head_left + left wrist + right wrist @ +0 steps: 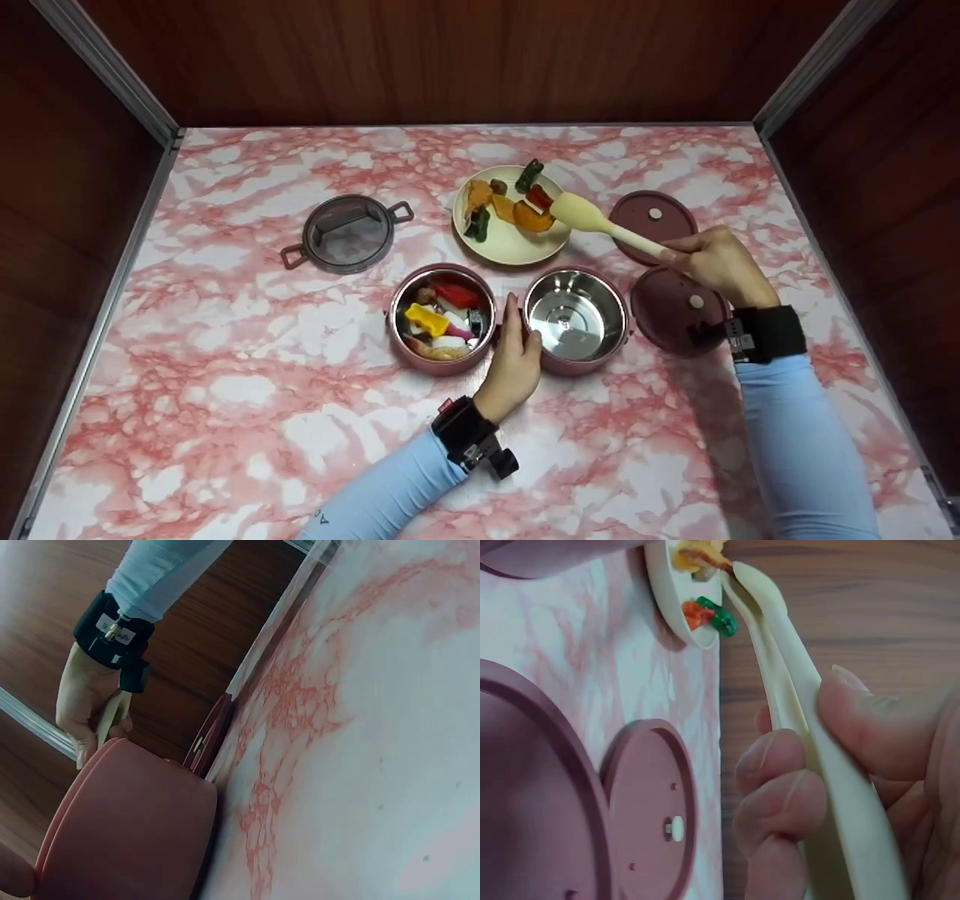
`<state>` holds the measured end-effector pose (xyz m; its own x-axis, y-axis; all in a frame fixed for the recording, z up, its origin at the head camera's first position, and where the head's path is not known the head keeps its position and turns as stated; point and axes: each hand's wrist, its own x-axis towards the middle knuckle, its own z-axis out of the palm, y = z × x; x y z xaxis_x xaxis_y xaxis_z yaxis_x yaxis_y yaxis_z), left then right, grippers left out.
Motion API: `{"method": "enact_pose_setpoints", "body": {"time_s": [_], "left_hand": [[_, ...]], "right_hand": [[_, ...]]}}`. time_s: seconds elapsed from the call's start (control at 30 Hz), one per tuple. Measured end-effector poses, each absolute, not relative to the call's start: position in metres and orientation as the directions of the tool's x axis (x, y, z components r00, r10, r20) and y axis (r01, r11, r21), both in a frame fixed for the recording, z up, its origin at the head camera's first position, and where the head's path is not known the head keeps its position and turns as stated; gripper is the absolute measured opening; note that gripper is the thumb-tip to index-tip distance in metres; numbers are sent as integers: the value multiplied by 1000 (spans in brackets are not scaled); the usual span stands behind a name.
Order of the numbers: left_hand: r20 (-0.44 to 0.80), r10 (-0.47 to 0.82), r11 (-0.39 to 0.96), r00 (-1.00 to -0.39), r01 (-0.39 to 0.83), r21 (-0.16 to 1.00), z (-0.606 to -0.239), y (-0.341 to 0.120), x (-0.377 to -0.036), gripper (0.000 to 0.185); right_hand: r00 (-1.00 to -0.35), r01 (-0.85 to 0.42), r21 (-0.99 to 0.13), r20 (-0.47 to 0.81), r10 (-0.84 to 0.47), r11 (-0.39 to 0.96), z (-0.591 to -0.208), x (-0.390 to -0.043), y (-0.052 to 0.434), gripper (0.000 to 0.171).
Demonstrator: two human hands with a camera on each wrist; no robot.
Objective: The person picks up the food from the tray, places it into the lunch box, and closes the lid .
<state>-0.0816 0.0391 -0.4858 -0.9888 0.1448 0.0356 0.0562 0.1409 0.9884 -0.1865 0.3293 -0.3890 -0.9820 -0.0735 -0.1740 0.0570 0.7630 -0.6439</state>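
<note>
One pair of cream tongs [612,229] gripped in the right hand [716,261], aimed lengthwise leftward and slightly away, tips at the orange slice [532,218] on the cream plate [514,252], hold on it unclear. Nearer to the pot on the right [577,365], touching its side: left hand [517,355], straight-fingered.

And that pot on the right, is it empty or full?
Empty: the head view looks down into the pot, and its shiny metal walls and bottom are bare, with no food inside.
</note>
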Motion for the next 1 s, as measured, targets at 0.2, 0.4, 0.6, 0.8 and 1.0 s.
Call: {"method": "enact_pose_setpoints", "body": {"time_s": [0.2, 0.4, 0.6, 0.8, 1.0], "left_hand": [[48, 149, 156, -988, 71, 985, -486, 38, -81, 66], [26, 158, 159, -987, 51, 986, -485, 38, -81, 67], [2, 156, 144, -988, 25, 989, -484, 38, -82, 68], [23, 155, 132, -988, 43, 990, -484, 39, -84, 67], [-5, 170, 151, -985, 21, 988, -485, 40, -83, 68]], "right_hand": [[-978, 119, -688, -205, -34, 716, -394, -179, 338, 48], [-987, 96, -742, -155, -31, 663, -392, -160, 353, 44], [-988, 82, -816, -141, -60, 572, -384, -125, 367, 41], [-985, 82, -816, -153, -77, 572, -376, -83, 378, 36], [-973, 61, -772, -187, -134, 633, -379, -55, 383, 34]]}}
